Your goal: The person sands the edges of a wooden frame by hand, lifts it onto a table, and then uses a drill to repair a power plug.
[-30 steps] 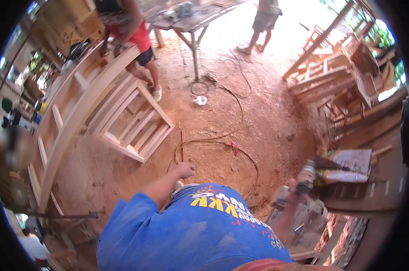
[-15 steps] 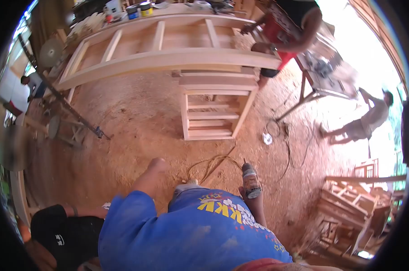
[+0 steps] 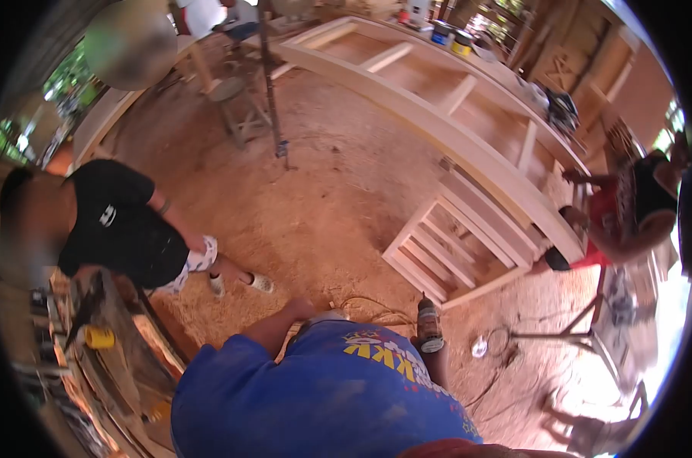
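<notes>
In the head view, my right hand [image 3: 433, 353] is wrapped around a power drill [image 3: 429, 324] beside my blue shirt. The drill's bit points forward, away from me. My left hand [image 3: 301, 308] hangs in front of my body over the dirt floor, touching nothing I can see; its fingers are hidden. Ahead to the right stands a small slatted wooden frame [image 3: 445, 248], below a long ladder-like wooden frame [image 3: 438, 118]. A loop of yellowish cord [image 3: 373, 305] lies on the floor between my hands.
On the left stands a person in a black shirt [image 3: 121, 221], near stacked boards [image 3: 143, 328]. Another person in red and black [image 3: 628, 198] touches the long frame's right end. A stool [image 3: 235, 103] and a metal post [image 3: 268, 84] stand behind. A metal-legged stand [image 3: 609, 336] is at right.
My view has turned left, so the frames appear shifted right and tilted. The person in black now shows more fully. The drill stays in my right hand.
</notes>
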